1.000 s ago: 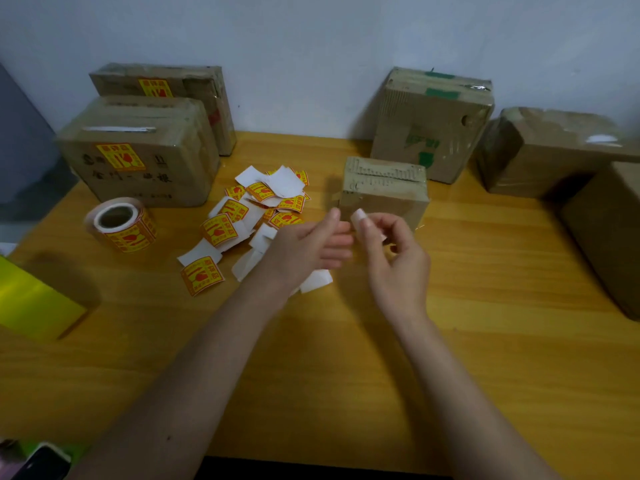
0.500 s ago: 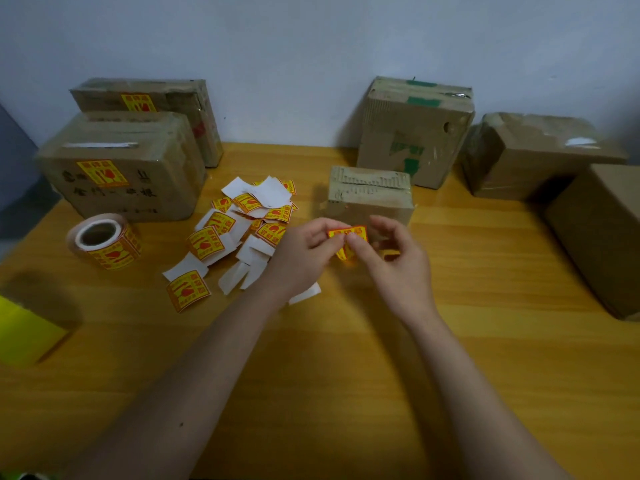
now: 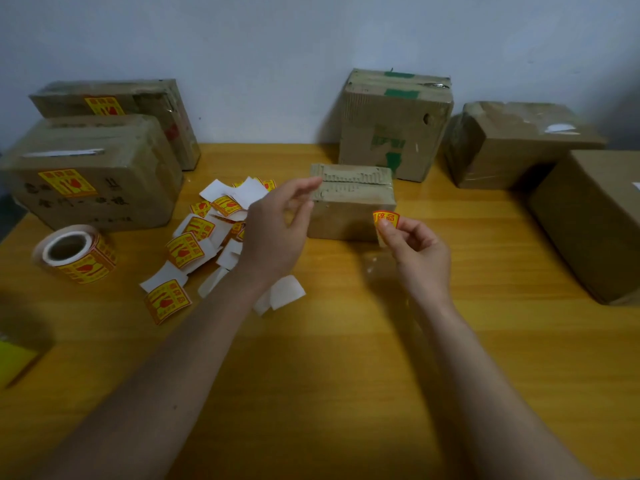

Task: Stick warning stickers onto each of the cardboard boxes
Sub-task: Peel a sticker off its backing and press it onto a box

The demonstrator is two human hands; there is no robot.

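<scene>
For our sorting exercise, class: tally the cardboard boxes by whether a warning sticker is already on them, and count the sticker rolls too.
Stickered cardboard boxes: 2
Unstickered cardboard boxes: 4
Sticker roll: 1
Total: 7

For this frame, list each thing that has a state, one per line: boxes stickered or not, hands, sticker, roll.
Two brown cardboard boxes at left: each stickered.
Small brown cardboard box at centre: no sticker visible.
Three brown cardboard boxes at right: no sticker visible.
Yellow-and-red warning sticker: pinched in right hand.
Left hand: open, empty.
Yellow sticker roll: lying on its side.
</scene>
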